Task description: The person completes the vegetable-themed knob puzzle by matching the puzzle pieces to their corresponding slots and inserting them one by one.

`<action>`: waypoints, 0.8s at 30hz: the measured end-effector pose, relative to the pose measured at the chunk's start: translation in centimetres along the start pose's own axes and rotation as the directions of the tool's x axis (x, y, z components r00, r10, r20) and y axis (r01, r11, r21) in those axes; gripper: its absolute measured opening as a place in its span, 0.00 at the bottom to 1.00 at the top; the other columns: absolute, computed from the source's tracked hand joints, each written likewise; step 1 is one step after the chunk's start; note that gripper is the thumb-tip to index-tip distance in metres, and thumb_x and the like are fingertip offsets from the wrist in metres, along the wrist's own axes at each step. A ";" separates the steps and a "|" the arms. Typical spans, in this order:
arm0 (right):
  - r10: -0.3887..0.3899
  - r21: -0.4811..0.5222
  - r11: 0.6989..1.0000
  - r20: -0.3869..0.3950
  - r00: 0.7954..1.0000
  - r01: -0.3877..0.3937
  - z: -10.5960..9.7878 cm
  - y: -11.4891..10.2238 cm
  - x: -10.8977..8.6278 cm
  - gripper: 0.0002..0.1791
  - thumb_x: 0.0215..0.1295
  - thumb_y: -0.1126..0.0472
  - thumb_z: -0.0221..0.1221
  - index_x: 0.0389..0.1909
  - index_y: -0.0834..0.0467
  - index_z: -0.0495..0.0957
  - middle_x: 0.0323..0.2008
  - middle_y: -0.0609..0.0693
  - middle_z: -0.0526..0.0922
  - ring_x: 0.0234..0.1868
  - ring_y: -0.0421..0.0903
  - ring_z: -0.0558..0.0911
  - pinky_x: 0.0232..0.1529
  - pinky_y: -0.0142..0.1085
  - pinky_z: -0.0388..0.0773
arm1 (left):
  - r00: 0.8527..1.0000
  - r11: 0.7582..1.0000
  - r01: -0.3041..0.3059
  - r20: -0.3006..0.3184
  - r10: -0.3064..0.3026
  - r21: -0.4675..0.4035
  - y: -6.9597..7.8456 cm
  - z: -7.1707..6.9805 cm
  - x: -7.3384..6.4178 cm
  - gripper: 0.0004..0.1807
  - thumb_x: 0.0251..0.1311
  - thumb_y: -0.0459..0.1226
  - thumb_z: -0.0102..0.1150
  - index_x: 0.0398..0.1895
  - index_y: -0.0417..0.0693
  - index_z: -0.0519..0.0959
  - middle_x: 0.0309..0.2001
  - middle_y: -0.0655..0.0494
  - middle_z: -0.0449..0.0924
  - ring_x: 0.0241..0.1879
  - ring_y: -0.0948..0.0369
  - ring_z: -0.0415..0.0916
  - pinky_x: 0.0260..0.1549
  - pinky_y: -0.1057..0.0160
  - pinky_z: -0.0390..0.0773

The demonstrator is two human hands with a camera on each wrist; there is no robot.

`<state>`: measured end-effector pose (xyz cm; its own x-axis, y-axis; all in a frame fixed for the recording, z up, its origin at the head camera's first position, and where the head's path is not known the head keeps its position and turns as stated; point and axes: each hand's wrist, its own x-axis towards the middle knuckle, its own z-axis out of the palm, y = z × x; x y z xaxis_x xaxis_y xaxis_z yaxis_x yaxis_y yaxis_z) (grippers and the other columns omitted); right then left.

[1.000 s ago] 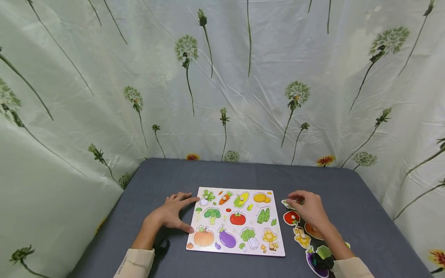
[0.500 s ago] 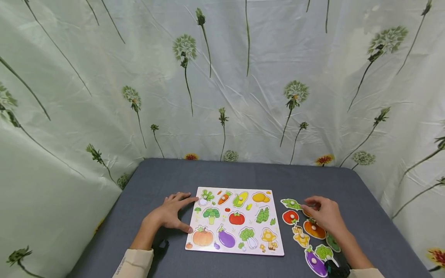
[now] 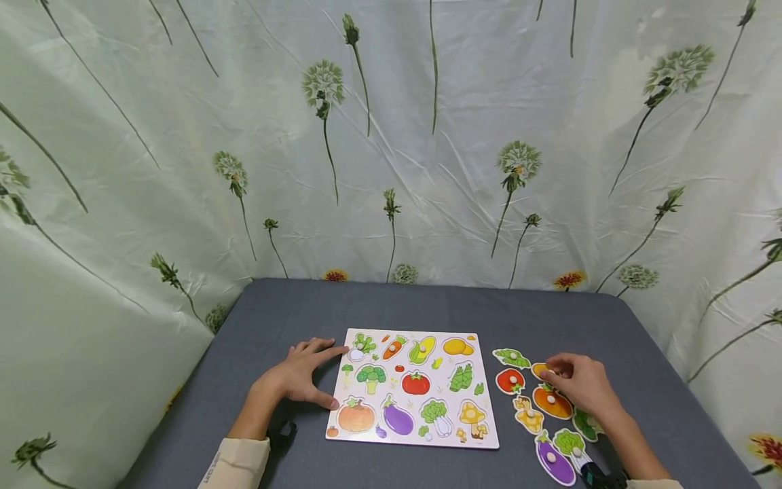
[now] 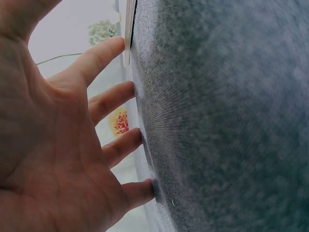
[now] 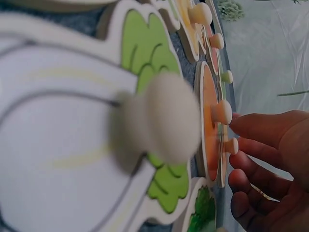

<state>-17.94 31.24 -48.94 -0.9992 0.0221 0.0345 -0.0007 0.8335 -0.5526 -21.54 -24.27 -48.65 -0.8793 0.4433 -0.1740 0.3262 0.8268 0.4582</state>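
A vegetable puzzle board (image 3: 412,441) lies on the table. My left hand (image 3: 299,373) rests at its left edge with the fingers spread; in the left wrist view the index fingertip touches the board's edge (image 4: 129,29). To the right of the board, my right hand (image 3: 583,384) pinches the small knob (image 5: 232,146) of a yellow puzzle piece (image 3: 539,369), partly hidden under the fingers. Around it lie a green leafy piece (image 3: 512,358), a tomato piece (image 3: 510,382), a pumpkin piece (image 3: 552,402) and a mushroom piece (image 3: 529,418).
Nearer the front right lie an eggplant piece (image 3: 554,462), a bok choy piece (image 3: 569,443) and a dark green piece (image 3: 586,424) partly under the right wrist. A grey cloth covers the table (image 3: 391,305); a floral curtain (image 3: 391,136) hangs behind.
My right hand has moved right and nearer, from the green leafy piece to the yellow piece. The green leafy piece now lies uncovered. My left hand stays at the board.
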 end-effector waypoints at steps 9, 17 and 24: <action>0.026 -0.009 1.000 -0.004 1.000 -0.026 0.0 0.6 -0.2 0.15 0.63 0.55 0.71 0.41 0.63 0.87 0.30 0.48 0.84 0.30 0.43 0.76 0.28 0.32 0.71 | 1.000 1.000 0.007 -0.004 -0.007 0.003 0.0 0.1 0.0 0.60 0.35 0.64 0.80 0.77 0.64 0.67 0.78 0.44 0.59 0.74 0.36 0.54 0.68 0.23 0.48; 0.059 0.014 0.998 0.018 0.998 -0.059 -0.1 0.9 -0.4 0.15 0.65 0.54 0.70 0.41 0.64 0.87 0.27 0.47 0.84 0.28 0.44 0.76 0.25 0.32 0.71 | 1.000 1.000 -0.001 -0.008 0.002 0.014 -0.1 0.1 0.1 0.60 0.36 0.64 0.80 0.77 0.63 0.67 0.78 0.44 0.59 0.74 0.36 0.55 0.67 0.24 0.51; 0.059 0.013 0.998 0.010 0.998 -0.059 -0.2 1.2 -0.4 0.16 0.67 0.53 0.68 0.42 0.65 0.87 0.28 0.47 0.85 0.28 0.43 0.77 0.26 0.31 0.72 | 1.000 1.000 -0.002 -0.006 0.002 0.004 0.0 0.0 0.0 0.60 0.36 0.64 0.80 0.77 0.63 0.67 0.78 0.44 0.59 0.74 0.36 0.55 0.67 0.23 0.49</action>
<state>-17.51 32.35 -49.42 -0.9978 0.0655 -0.0069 0.0580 0.8232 -0.5647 -21.53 -24.23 -48.68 -0.8810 0.4425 -0.1676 0.3292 0.8276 0.4546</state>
